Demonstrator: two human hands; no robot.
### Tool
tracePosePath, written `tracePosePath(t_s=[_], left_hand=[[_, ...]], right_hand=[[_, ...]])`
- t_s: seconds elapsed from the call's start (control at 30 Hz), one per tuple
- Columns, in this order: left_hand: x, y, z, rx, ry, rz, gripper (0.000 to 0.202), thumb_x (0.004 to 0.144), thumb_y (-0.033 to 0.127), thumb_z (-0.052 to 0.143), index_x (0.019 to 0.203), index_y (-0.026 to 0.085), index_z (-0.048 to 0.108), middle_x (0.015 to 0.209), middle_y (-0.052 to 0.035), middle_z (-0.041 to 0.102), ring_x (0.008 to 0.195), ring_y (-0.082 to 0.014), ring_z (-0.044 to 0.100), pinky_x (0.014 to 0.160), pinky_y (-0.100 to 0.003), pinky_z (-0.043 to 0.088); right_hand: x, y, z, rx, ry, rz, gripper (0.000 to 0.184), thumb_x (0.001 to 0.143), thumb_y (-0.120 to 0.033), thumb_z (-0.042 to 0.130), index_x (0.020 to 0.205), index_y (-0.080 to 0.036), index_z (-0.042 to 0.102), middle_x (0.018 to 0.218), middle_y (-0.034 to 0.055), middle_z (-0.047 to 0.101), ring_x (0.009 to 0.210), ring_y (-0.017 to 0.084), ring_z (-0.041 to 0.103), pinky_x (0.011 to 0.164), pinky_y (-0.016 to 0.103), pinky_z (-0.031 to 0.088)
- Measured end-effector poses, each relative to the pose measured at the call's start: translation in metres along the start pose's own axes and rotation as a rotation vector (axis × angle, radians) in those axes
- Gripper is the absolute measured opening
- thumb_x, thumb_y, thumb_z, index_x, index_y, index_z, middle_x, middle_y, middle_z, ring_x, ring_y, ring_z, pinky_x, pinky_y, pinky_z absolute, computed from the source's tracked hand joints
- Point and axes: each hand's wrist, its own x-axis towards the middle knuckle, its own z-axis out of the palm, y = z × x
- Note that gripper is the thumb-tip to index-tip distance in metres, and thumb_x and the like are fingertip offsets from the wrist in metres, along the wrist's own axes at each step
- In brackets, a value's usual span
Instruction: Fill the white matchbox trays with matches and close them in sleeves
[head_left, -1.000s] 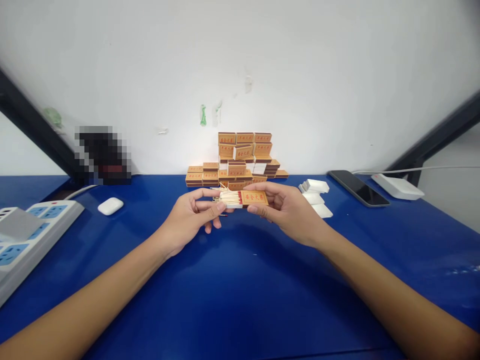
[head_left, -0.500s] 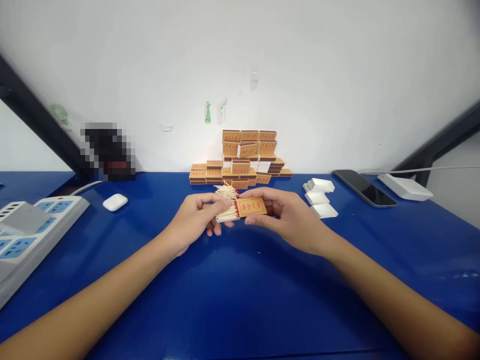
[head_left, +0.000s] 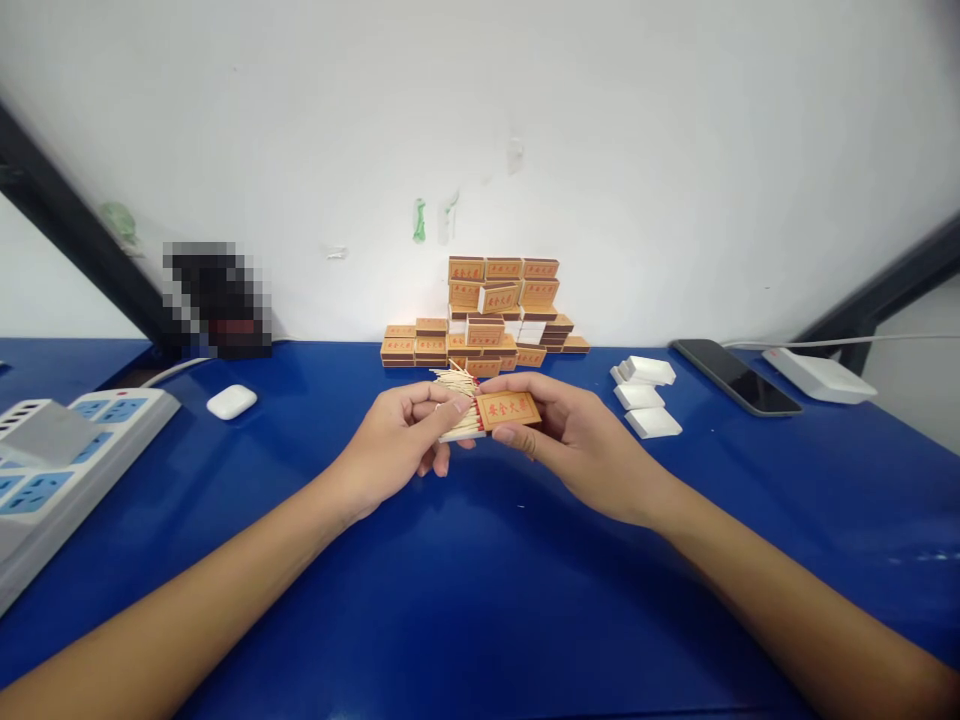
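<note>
My left hand (head_left: 397,432) is closed on a white matchbox tray (head_left: 469,436) filled with matches, its thumb pressing on the sticks. In my right hand (head_left: 581,440) is the orange matchbox sleeve (head_left: 510,410) with red lettering, gripped between thumb and fingers. The tray's right end, where the red match heads lie, meets the sleeve's left opening; how far it reaches inside is hidden. Just behind my left hand lies a heap of loose matches (head_left: 455,378), partly covered by the hands.
Stacked matchboxes (head_left: 504,295) stand against the wall. Several white trays (head_left: 649,400) lie to the right, beside a phone (head_left: 739,377) and a white box (head_left: 819,377). On the left are a small white case (head_left: 232,402), a power strip (head_left: 97,450) and a blurred dark object (head_left: 217,300).
The view has shifted slightly, and everything sits a little further right in it. Both hands keep their grip on the tray and sleeve, with hardly any movement between the two parts.
</note>
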Motion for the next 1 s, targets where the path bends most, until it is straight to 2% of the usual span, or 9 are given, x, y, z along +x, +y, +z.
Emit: tracePosePath(t_s=[0.1, 0.17, 0.27, 0.37, 0.5, 0.7, 0.87, 1.0], left_hand=[[-0.002, -0.002, 0.004, -0.07, 0.004, 0.0, 0.036, 0.092, 0.05, 0.073, 0.098, 0.016, 0.067, 0.075, -0.0018, 0.072, 0.042, -0.0066, 0.054, 0.038, -0.018, 0.038], [-0.003, -0.003, 0.007, -0.094, 0.014, 0.006, 0.037, 0.092, 0.051, 0.073, 0.098, 0.015, 0.067, 0.074, -0.0018, 0.072, 0.041, -0.0071, 0.054, 0.037, -0.018, 0.039], [-0.005, -0.004, 0.009, -0.079, 0.02, 0.014, 0.038, 0.095, 0.05, 0.07, 0.104, 0.013, 0.07, 0.059, 0.0007, 0.066, 0.04, -0.0083, 0.052, 0.037, -0.018, 0.041], [-0.006, -0.005, 0.01, -0.072, 0.019, 0.017, 0.04, 0.097, 0.048, 0.067, 0.114, 0.012, 0.072, 0.049, 0.003, 0.059, 0.039, -0.0093, 0.051, 0.038, -0.018, 0.042], [-0.006, -0.004, 0.01, -0.093, 0.045, 0.032, 0.041, 0.097, 0.047, 0.067, 0.119, 0.013, 0.071, 0.05, 0.0037, 0.056, 0.042, -0.0101, 0.051, 0.039, -0.018, 0.044], [-0.006, -0.006, 0.012, -0.06, 0.025, 0.045, 0.042, 0.096, 0.055, 0.065, 0.101, 0.013, 0.071, 0.066, 0.0018, 0.058, 0.04, -0.0042, 0.043, 0.037, -0.016, 0.033], [-0.007, -0.008, 0.016, -0.102, 0.047, 0.033, 0.052, 0.092, 0.056, 0.07, 0.122, 0.014, 0.07, 0.063, 0.0045, 0.052, 0.045, -0.0042, 0.038, 0.04, -0.016, 0.031], [-0.008, -0.01, 0.018, -0.098, 0.082, 0.052, 0.056, 0.092, 0.057, 0.069, 0.129, 0.014, 0.069, 0.063, 0.0044, 0.051, 0.045, -0.0051, 0.037, 0.04, -0.017, 0.03]], right_hand=[[-0.003, -0.001, 0.006, -0.067, 0.013, 0.008, 0.035, 0.1, -0.037, 0.063, 0.133, -0.025, 0.056, 0.12, 0.0086, 0.07, 0.102, 0.024, 0.069, 0.088, 0.042, 0.059], [-0.004, 0.0, 0.011, -0.115, 0.032, 0.009, 0.035, 0.103, -0.036, 0.058, 0.135, -0.024, 0.052, 0.125, 0.0113, 0.067, 0.108, 0.025, 0.068, 0.091, 0.044, 0.058], [-0.006, 0.002, 0.016, -0.195, 0.047, -0.043, 0.034, 0.105, -0.034, 0.053, 0.137, -0.023, 0.047, 0.135, 0.014, 0.06, 0.122, 0.027, 0.061, 0.099, 0.048, 0.055], [-0.006, 0.003, 0.019, -0.258, 0.064, -0.108, 0.033, 0.106, -0.032, 0.051, 0.138, -0.024, 0.046, 0.137, 0.0128, 0.057, 0.129, 0.027, 0.056, 0.107, 0.05, 0.05], [-0.006, 0.003, 0.02, -0.264, 0.081, -0.156, 0.033, 0.107, -0.029, 0.05, 0.139, -0.026, 0.045, 0.142, 0.0116, 0.054, 0.134, 0.026, 0.054, 0.11, 0.05, 0.049], [-0.007, 0.003, 0.018, -0.23, 0.1, -0.136, 0.033, 0.106, -0.029, 0.053, 0.138, -0.027, 0.046, 0.141, 0.0111, 0.056, 0.131, 0.027, 0.057, 0.11, 0.051, 0.051], [-0.008, 0.003, 0.021, -0.323, 0.081, -0.226, 0.036, 0.106, -0.026, 0.051, 0.141, -0.029, 0.043, 0.144, 0.0105, 0.05, 0.134, 0.026, 0.053, 0.111, 0.05, 0.05], [-0.008, 0.003, 0.024, -0.355, 0.07, -0.247, 0.037, 0.107, -0.024, 0.048, 0.143, -0.03, 0.039, 0.144, 0.0103, 0.049, 0.136, 0.025, 0.052, 0.113, 0.05, 0.049]])
